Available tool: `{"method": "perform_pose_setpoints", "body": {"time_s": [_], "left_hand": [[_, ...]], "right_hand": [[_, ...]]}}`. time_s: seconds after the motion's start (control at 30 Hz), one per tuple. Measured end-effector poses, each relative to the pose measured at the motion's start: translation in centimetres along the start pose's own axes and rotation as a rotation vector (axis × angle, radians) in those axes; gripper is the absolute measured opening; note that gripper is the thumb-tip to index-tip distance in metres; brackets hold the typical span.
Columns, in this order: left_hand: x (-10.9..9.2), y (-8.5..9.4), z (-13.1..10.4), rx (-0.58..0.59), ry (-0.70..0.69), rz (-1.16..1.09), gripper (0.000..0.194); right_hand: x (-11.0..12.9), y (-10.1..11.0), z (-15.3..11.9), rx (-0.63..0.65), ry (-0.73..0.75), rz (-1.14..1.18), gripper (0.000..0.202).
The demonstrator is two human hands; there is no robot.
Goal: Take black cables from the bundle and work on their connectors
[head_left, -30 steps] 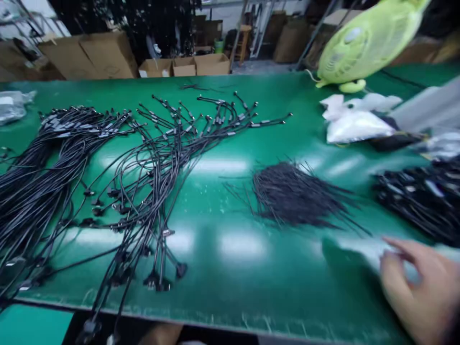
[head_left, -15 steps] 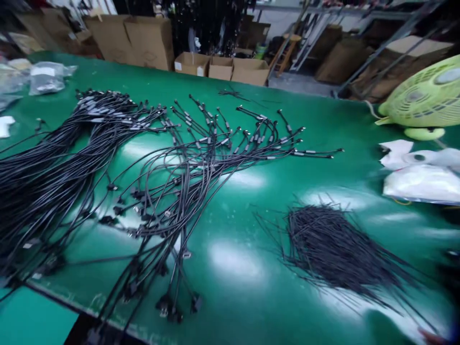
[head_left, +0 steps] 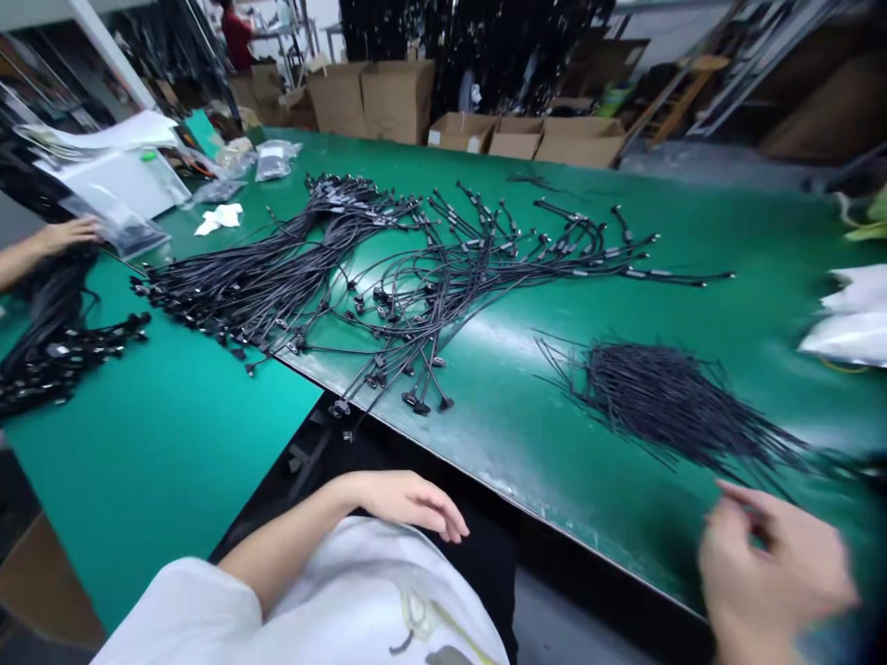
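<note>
My left hand (head_left: 416,503) rests over my lap before my shirt, holding nothing, its fingers loosely stretched. At the table's right front edge, my right hand (head_left: 769,545) is slightly blurred, with thumb and fingers curled into a pinch. Whatever lies between those fingertips is too unclear to make out. Just beyond it is a loose pile of thin black strands, like cable ties (head_left: 665,397). Loose black cables (head_left: 478,277) with small plugs and grey tags spread across the middle of the table. Left of them lies a thick row of similar cables (head_left: 277,259).
At the far left, a co-worker's hand (head_left: 69,233) touches another black cable bundle (head_left: 52,323). Open cardboard boxes (head_left: 516,137) line the far table edge. White packets (head_left: 856,319) lie at right. A bright green side table (head_left: 166,462) adjoins on the left.
The view has swung left and down, bringing both my hands, my lap and the co-worker's hand into sight. My right hand, before only a fingertip at the corner, now shows fully.
</note>
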State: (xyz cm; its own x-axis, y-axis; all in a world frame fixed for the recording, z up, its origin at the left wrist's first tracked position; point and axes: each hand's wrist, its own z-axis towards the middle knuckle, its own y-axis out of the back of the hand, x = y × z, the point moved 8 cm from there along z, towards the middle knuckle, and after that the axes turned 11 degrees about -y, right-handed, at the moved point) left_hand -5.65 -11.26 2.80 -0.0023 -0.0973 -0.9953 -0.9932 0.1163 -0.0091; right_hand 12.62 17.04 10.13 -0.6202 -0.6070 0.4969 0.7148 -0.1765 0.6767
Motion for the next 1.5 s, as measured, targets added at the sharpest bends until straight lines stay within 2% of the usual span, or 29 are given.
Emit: {"method": "perform_pose_setpoints", "body": {"time_s": [0.03, 0.07, 0.1, 0.13, 0.17, 0.23, 0.27, 0.33, 0.37, 0.43, 0.5, 0.53, 0.6, 0.67, 0.73, 0.77, 0.8, 0.87, 0.93, 0.97, 1.03, 1.13, 1.2, 1.23, 1.3, 1.33, 1.4, 1.47, 1.5], "left_hand": [[-2.6, 1.7, -1.2, -0.042, -0.081, 0.010, 0.032], [-4.8, 4.7, -2.6, -0.188, -0.130, 0.123, 0.033], [-6.6, 8.6, -4.2, -0.411, -0.134, 0.339, 0.031], [-8.0, 12.4, -6.1, -0.624, -0.080, 0.624, 0.028], [-8.7, 15.6, -7.7, -0.757, 0.030, 0.887, 0.025], [-8.0, 20.0, -9.1, -0.806, 0.123, 0.996, 0.016], [-7.3, 21.4, -9.5, -0.794, 0.150, 1.015, 0.011], [-6.0, 22.6, -9.7, -0.751, 0.166, 0.997, 0.001], [-5.8, 22.4, -9.8, -0.733, 0.169, 0.990, 0.004], [-6.5, 20.8, -10.0, -0.697, 0.161, 0.954, 0.008], [-8.3, 18.1, -10.3, -0.639, 0.130, 0.823, 0.014], [-9.2, 16.5, -10.6, -0.605, 0.107, 0.665, 0.017], [-11.1, 13.4, -11.7, -0.516, 0.086, 0.384, 0.023], [-12.5, 11.7, -13.8, -0.507, 0.073, 0.210, 0.027], [-13.1, 11.5, -16.7, -0.608, 0.040, 0.086, 0.031], [-13.1, 11.8, -18.2, -0.681, 0.005, 0.030, 0.031], [-13.0, 12.1, -19.6, -0.754, -0.040, -0.021, 0.031], [-13.0, 12.7, -21.7, -0.869, -0.153, -0.109, 0.029], [-13.4, 12.9, -22.8, -0.918, -0.274, -0.178, 0.028], [-13.7, 12.8, -22.9, -0.912, -0.319, -0.208, 0.028], [-14.3, 12.2, -22.4, -0.859, -0.360, -0.261, 0.028], [-14.7, 11.5, -20.4, -0.797, -0.353, -0.351, 0.021], [-14.9, 12.1, -19.1, -0.846, -0.398, -0.447, 0.017], [-14.7, 12.7, -18.7, -0.910, -0.418, -0.511, 0.018], [-14.0, 13.8, -17.6, -0.996, -0.430, -0.627, 0.018], [-13.7, 14.2, -17.2, -1.033, -0.423, -0.637, 0.019], [-13.5, 14.8, -16.2, -1.095, -0.405, -0.499, 0.019], [-14.0, 14.6, -14.7, -1.128, -0.378, -0.152, 0.019], [-14.5, 14.0, -13.5, -1.106, -0.365, 0.065, 0.020]], "right_hand": [[1.6, -0.4, -0.2, -0.025, 0.070, 0.063, 0.025], [3.5, -1.1, -0.4, -0.019, 0.154, 0.128, 0.018], [5.5, -1.9, -0.6, 0.021, 0.238, 0.185, 0.015], [7.6, -3.0, -0.6, 0.093, 0.309, 0.225, 0.014], [9.6, -3.9, -0.6, 0.164, 0.357, 0.254, 0.014], [13.5, -5.7, -0.5, 0.290, 0.432, 0.283, 0.017], [15.4, -6.4, -0.6, 0.355, 0.478, 0.288, 0.020], [18.9, -7.7, -1.3, 0.481, 0.577, 0.295, 0.024], [20.5, -8.2, -1.7, 0.527, 0.613, 0.297, 0.025], [23.7, -9.1, -2.4, 0.561, 0.652, 0.297, 0.027], [27.1, -10.3, -2.7, 0.558, 0.709, 0.278, 0.038], [28.8, -11.3, -2.6, 0.570, 0.764, 0.261, 0.043], [31.8, -13.7, -1.5, 0.625, 0.866, 0.197, 0.036], [33.2, -16.3, 1.3, 0.648, 0.852, 0.100, 0.027], [33.7, -17.8, 4.0, 0.642, 0.788, 0.047, 0.027], [34.0, -18.1, 4.4, 0.667, 0.789, 0.072, 0.029], [34.3, -18.1, 4.0, 0.725, 0.826, 0.131, 0.034], [35.2, -17.8, 1.3, 0.903, 0.956, 0.272, 0.040], [35.7, -17.7, -0.9, 1.001, 1.033, 0.305, 0.033], [35.6, -17.9, -0.8, 0.982, 1.008, 0.257, 0.026], [34.8, -18.1, 2.1, 0.850, 0.860, 0.126, 0.018], [32.7, -16.3, 9.5, 0.650, 0.626, 0.089, 0.034], [31.2, -13.8, 14.1, 0.510, 0.522, 0.145, 0.043], [30.4, -12.0, 15.9, 0.388, 0.478, 0.166, 0.045], [29.3, -9.2, 17.0, 0.239, 0.471, 0.089, 0.054], [28.9, -8.1, 16.4, 0.200, 0.487, 0.005, 0.059], [28.3, -6.8, 12.9, 0.244, 0.576, -0.197, 0.058], [28.0, -6.3, 6.8, 0.443, 0.747, -0.299, 0.040], [28.1, -5.9, 3.2, 0.572, 0.850, -0.283, 0.030]]}}
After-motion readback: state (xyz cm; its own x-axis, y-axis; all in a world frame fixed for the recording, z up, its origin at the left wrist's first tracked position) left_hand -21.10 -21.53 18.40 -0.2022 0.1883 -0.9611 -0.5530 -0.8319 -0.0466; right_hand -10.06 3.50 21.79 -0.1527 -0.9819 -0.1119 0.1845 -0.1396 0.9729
